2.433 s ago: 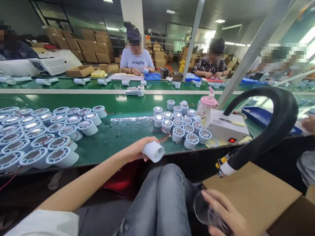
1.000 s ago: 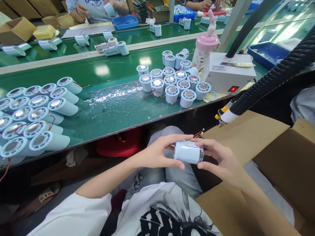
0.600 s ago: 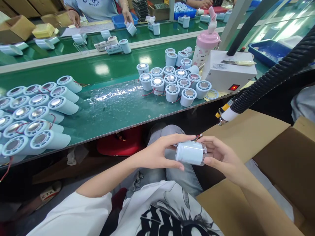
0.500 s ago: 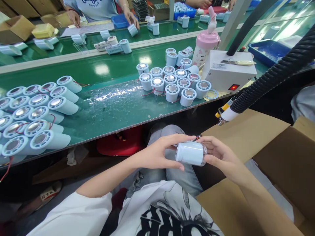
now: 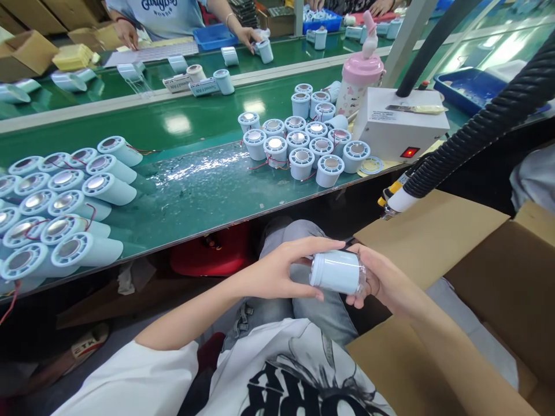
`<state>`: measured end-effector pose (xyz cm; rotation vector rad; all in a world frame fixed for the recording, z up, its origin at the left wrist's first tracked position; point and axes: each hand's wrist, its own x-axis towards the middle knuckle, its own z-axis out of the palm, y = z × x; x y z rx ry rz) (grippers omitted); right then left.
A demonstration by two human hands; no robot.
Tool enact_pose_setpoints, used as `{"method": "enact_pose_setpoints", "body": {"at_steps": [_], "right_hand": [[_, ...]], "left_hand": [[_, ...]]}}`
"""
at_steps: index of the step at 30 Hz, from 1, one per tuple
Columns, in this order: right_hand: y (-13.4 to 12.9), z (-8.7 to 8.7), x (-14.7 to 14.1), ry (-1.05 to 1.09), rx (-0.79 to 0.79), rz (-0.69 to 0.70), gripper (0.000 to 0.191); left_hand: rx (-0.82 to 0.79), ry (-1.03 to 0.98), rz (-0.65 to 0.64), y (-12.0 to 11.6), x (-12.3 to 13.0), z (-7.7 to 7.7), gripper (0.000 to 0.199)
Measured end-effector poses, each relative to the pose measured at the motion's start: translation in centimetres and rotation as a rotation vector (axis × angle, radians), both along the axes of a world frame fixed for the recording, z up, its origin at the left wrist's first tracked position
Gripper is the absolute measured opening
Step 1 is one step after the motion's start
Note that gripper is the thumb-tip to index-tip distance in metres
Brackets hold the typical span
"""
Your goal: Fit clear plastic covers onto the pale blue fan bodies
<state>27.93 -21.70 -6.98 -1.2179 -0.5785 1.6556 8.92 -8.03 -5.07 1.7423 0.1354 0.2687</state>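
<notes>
Plastic this slick could slip if either grip loosens, and uneven pressure could skew the transparent end piece (image 5: 362, 278). Pale-blue, smooth and cylindrical, the housing (image 5: 337, 272) lies sideways above the lap (image 5: 323, 315), gripped by the half-curled left hand (image 5: 284, 267) and the right hand (image 5: 388, 278), fingers closed around its clear end.

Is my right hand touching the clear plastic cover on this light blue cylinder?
Touching. The head view shows the right hand with its fingers curled against the clear plastic cover.
</notes>
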Motion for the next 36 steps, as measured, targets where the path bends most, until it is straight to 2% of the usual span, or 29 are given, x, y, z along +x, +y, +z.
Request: {"method": "enact_pose_setpoints", "body": {"at_steps": [9, 13, 15, 18, 21, 24, 26, 28, 31, 36], "right_hand": [[0.4, 0.1, -0.5, 0.205, -0.137, 0.084, 0.059], [0.3, -0.1, -0.4, 0.287, -0.177, 0.154, 0.066], [0.4, -0.7, -0.2, 0.325, -0.180, 0.131, 0.069], [0.8, -2.4, 0.5, 0.439, -0.168, -0.040, 0.064], [1.6, -4.8, 1.9, 0.505, -0.116, -0.228, 0.059], [2.6, -7.1, 3.6, 0.509, -0.033, -0.326, 0.050], [3.1, -8.5, 4.4, 0.535, 0.012, -0.350, 0.046], [3.4, -9.5, 4.8, 0.576, 0.044, -0.341, 0.044], [3.3, -10.3, 5.0, 0.656, 0.070, -0.300, 0.042], [2.9, -10.5, 5.2, 0.758, 0.091, -0.246, 0.035]], "left_hand": [[-0.033, -0.045, 0.001, 0.0, 0.0, -0.4, 0.080], [-0.135, 0.017, 0.030, -0.2, -0.2, -0.2, 0.081], [-0.225, 0.050, 0.030, 0.0, 0.2, -0.6, 0.085], [-0.368, 0.074, 0.013, 1.1, 2.4, -2.1, 0.089], [-0.484, 0.107, -0.011, 2.6, 6.6, -4.0, 0.084], [-0.489, 0.132, -0.058, 4.0, 11.2, -5.2, 0.074], [-0.453, 0.142, -0.094, 4.6, 13.2, -5.3, 0.065], [-0.429, 0.164, -0.109, 4.9, 14.1, -5.3, 0.057], [-0.419, 0.193, -0.093, 4.9, 14.1, -4.9, 0.055], [-0.417, 0.213, -0.049, 4.8, 14.0, -4.5, 0.056]]}}
